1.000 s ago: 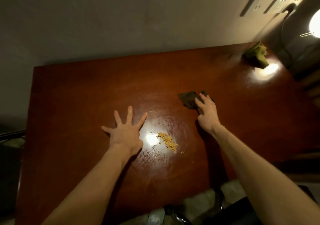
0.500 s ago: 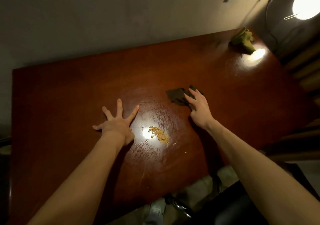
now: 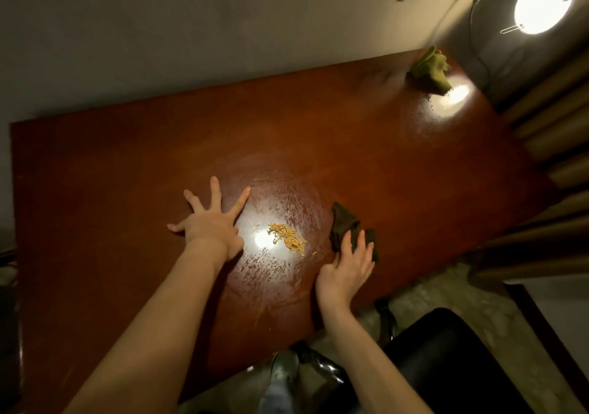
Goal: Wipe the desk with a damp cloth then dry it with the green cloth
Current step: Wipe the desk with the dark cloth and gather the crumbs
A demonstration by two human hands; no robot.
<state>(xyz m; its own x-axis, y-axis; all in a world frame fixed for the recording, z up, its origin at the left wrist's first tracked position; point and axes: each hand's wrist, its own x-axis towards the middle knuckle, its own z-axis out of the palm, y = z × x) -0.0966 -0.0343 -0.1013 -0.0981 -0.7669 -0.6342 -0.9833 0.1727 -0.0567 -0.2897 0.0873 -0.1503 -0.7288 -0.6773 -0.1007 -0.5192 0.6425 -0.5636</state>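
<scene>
The left hand lies palm down on the desk, fingers straight and fanned wide, little finger stretched far out to its left. Its bare forearm runs back from the wrist toward the body, elbow out of view. To its right and slightly nearer the body, the right hand is also palm down, fingers close together and almost straight, their tips pressing on the dark cloth, thumb along the left side. The right forearm is bare too, wrist slightly bent.
</scene>
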